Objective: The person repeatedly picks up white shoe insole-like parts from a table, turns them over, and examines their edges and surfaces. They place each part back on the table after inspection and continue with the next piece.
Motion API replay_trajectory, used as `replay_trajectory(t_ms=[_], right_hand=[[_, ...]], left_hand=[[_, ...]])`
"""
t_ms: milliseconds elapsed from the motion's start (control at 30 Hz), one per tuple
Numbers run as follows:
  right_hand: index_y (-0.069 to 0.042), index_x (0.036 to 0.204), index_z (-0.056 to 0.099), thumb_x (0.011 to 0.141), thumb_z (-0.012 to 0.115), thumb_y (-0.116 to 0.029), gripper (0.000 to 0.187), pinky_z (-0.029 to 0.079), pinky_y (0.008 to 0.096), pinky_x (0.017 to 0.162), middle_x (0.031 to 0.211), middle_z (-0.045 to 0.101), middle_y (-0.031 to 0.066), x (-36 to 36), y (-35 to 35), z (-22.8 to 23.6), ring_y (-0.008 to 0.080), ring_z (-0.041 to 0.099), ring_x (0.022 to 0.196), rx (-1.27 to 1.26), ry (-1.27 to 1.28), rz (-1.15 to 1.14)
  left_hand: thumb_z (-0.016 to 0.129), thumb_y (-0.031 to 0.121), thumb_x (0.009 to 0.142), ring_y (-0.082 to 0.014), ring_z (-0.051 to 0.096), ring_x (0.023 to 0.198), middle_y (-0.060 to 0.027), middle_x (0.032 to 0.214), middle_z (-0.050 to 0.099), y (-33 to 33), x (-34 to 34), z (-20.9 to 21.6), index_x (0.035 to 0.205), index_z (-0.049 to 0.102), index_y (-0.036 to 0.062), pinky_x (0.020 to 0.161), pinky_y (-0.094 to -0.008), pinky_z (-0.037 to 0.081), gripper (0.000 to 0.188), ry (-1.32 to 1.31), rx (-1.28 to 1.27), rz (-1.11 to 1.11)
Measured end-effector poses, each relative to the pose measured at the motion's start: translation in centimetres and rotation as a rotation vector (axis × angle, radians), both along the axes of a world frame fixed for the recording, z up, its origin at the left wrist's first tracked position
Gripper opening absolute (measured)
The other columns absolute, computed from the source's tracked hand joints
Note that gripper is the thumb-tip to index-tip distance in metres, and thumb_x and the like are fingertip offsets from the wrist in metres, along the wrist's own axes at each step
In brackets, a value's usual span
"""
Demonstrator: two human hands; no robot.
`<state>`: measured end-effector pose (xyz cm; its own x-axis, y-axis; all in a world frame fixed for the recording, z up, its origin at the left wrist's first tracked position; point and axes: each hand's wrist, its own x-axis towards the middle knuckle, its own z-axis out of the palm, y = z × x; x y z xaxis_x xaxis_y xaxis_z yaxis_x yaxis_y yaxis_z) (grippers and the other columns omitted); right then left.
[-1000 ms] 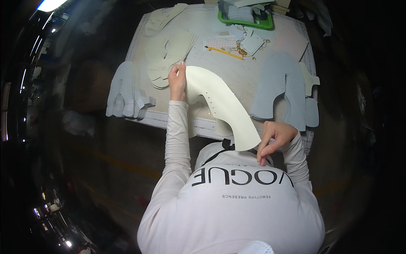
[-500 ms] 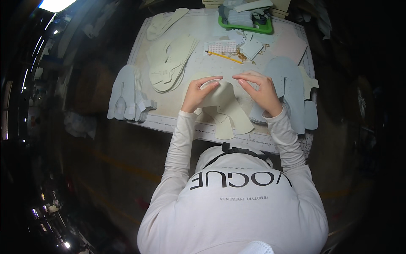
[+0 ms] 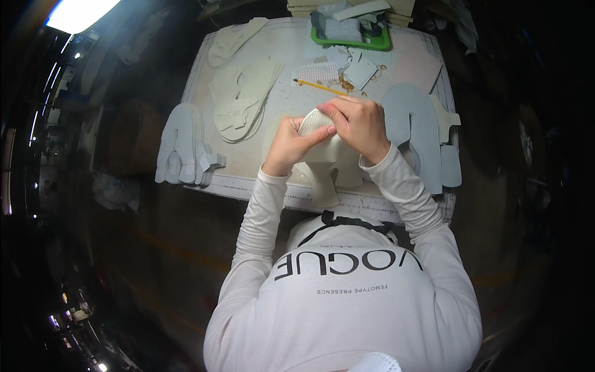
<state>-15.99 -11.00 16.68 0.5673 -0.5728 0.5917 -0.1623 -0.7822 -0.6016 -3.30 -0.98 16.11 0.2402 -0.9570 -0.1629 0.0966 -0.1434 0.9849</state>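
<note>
A stack of cream cut-out pieces (image 3: 326,155) is bent over between my hands, above the near part of the table. The layered edges of the stack fan out at its top. My left hand (image 3: 292,141) grips the stack's left side, its thumb across the near face. From the right, my right hand (image 3: 361,126) closes on the top edge with thumb and fingers. The lower ends of the pieces hang toward the table's front edge. Part of the stack is hidden behind my fingers.
Cream pieces (image 3: 238,119) lie left of my hands, grey-blue stacks (image 3: 180,152) at the left edge. Larger grey-blue pieces (image 3: 396,104) lie at right. Beyond are a yellow pencil (image 3: 316,85), rubber bands (image 3: 347,84) and a green tray (image 3: 379,44).
My right hand has moved left and closed on the top edge of the cream stack, where before it was apart from it. The stack's layered edges now show fanned. The view has shifted slightly.
</note>
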Motion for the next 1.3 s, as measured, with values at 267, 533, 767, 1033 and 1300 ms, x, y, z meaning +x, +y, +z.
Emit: replay_trajectory(t_ms=[267,533,767,1033,1300], right_hand=[[-0.004,0.066,0.063,0.084,0.063,-0.023,0.027,0.040,0.0365,0.045,0.055,0.054,0.0149,1.5,-4.2,0.6,0.0327,0.053,0.047,-0.006,-0.077,-0.120],[-0.004,0.066,0.065,0.084,0.063,-0.024,0.027,0.038,0.0343,0.042,0.052,0.054,0.0144,1.9,-7.5,1.5,0.0286,0.051,0.042,-0.068,-0.069,-0.189],[-0.004,0.076,0.067,0.086,0.061,-0.030,0.029,0.037,0.0324,0.044,0.053,0.054,0.0129,1.8,-9.8,1.6,0.0256,0.049,0.042,-0.068,-0.063,-0.230],[-0.006,0.077,0.071,0.086,0.063,-0.025,0.022,0.046,0.0273,0.049,0.063,0.065,0.0101,1.3,-12.5,1.7,0.0208,0.061,0.049,-0.184,-0.060,-0.293],[0.001,0.080,0.066,0.083,0.064,-0.018,0.020,0.045,0.0315,0.053,0.065,0.063,0.0143,0.7,-14.1,2.9,0.0227,0.061,0.055,-0.072,0.015,-0.345]], left_hand=[[0.069,0.015,0.082,-0.0081,0.060,0.068,-0.0034,0.078,0.066,1.4,-1.9,-0.8,0.092,0.068,-0.0021,0.061,-0.0234,0.048,0.020,0.107,-0.025,-0.031],[0.069,0.014,0.082,-0.0079,0.060,0.071,-0.0041,0.081,0.067,3.2,-2.7,-1.2,0.093,0.068,-0.0021,0.065,-0.0230,0.048,0.020,0.042,0.073,-0.039],[0.065,0.014,0.084,-0.0117,0.062,0.075,-0.0092,0.083,0.067,4.8,-3.8,-1.1,0.098,0.065,-0.0047,0.069,-0.0253,0.049,0.024,0.158,0.081,-0.126],[0.064,0.013,0.085,-0.0171,0.065,0.080,-0.0144,0.088,0.067,7.1,-5.1,-1.5,0.101,0.063,-0.0073,0.073,-0.0278,0.052,0.026,0.264,0.193,-0.146],[0.065,0.017,0.085,-0.0124,0.066,0.078,-0.0111,0.090,0.068,8.7,-5.0,-3.9,0.096,0.066,-0.0028,0.069,-0.0230,0.053,0.023,0.280,0.329,-0.202]])
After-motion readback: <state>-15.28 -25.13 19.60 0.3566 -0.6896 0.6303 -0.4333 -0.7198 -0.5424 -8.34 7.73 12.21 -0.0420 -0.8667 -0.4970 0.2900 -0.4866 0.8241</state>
